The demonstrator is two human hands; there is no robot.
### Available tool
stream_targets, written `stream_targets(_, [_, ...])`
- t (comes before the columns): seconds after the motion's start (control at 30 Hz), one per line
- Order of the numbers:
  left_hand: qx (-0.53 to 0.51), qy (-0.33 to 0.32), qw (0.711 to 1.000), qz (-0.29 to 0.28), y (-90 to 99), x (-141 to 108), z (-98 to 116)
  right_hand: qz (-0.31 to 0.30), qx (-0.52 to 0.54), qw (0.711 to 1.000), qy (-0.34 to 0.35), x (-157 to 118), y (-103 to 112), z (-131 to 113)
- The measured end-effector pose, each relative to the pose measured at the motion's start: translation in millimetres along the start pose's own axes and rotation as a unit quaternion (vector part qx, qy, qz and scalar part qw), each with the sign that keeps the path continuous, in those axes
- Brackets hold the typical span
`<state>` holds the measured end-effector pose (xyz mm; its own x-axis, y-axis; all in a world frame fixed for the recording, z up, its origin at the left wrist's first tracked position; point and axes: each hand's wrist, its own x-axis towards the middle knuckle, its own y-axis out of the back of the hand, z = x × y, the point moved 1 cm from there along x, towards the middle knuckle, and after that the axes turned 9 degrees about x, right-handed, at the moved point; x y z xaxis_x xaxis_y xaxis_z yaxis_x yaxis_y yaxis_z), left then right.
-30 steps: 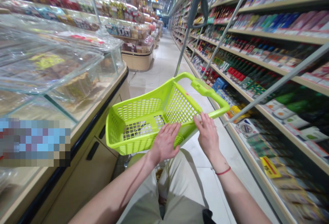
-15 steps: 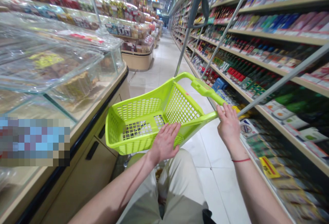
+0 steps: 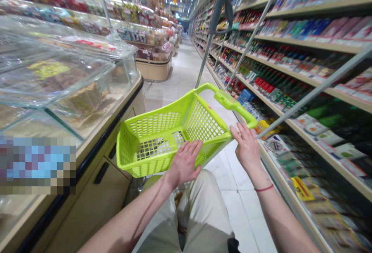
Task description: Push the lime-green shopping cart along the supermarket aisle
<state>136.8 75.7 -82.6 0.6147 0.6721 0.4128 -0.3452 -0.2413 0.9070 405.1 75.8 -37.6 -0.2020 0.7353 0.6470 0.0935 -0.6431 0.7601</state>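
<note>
A lime-green shopping basket cart (image 3: 148, 121) with lattice walls stands in front of my knees, its long side slanting across the aisle. Nothing lies inside; the tiled floor shows through the holes in its bottom. My left hand (image 3: 186, 164) rests on the near rim, fingers stretched out and close together, thumb apart. At the rear right corner, my right hand (image 3: 247, 146) touches the side bar with its fingers extended, just below the curved handle (image 3: 232, 104). The handle itself is out of its grasp. A red cord circles my right wrist.
On the left runs a wooden counter (image 3: 95, 140) with clear display bins (image 3: 72, 86) of packaged goods. Tall stocked shelves (image 3: 314, 40) line the right, crossed by slanting metal rails (image 3: 319, 90). A tiled aisle (image 3: 181, 67) leads away between them.
My right hand has slid left along the bar, off the lower end of the handle onto the basket's corner. My left hand stays on the rim. The view has shifted slightly.
</note>
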Motion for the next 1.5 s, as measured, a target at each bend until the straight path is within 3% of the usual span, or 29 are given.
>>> stream_targets(0.13, [-0.007,0.002,1.0,-0.002,-0.8,0,0,0.026,-0.001,0.999,-0.037,10,4,38])
stream_targets(0.23, [-0.008,0.003,1.0,-0.002,-0.9,0,1,0.03,0.004,0.998,-0.059,12,3,48])
stream_targets(0.43, [-0.013,-0.001,1.0,0.007,0.5,0,1,0.063,0.017,0.995,-0.075,-1,-7,13])
stream_targets(0.53, [-0.013,0.0,1.0,0.007,0.9,-1,1,0.049,0.022,0.998,-0.045,-9,-10,-9])
stream_targets(0.63, [-0.012,-0.003,1.0,0.008,0.9,-1,1,0.014,0.023,1.0,-0.004,-12,-8,-15])
stream_targets(0.73, [-0.01,-0.004,1.0,0.008,0.4,-1,1,-0.008,0.017,1.0,0.007,-7,-1,2])
stream_targets(0.9, [-0.006,0.0,1.0,0.003,-0.1,-1,1,0.027,0.007,0.999,-0.046,12,8,54])
stream_targets(1.0, [-0.011,-0.003,1.0,0.003,0.4,-1,1,0.038,0.019,0.997,-0.058,16,7,66])
stream_targets(1.2, [-0.018,-0.006,1.0,0.008,1.5,-1,1,0.046,-0.008,0.996,-0.073,4,1,33])
stream_targets(1.37, [-0.021,-0.003,1.0,0.011,1.4,-1,1,0.023,0.011,0.999,-0.029,-6,-4,-7])
stream_targets(1.5, [-0.019,-0.002,1.0,0.008,1.0,-2,1,0.01,0.026,1.0,0.002,-8,-3,-15])
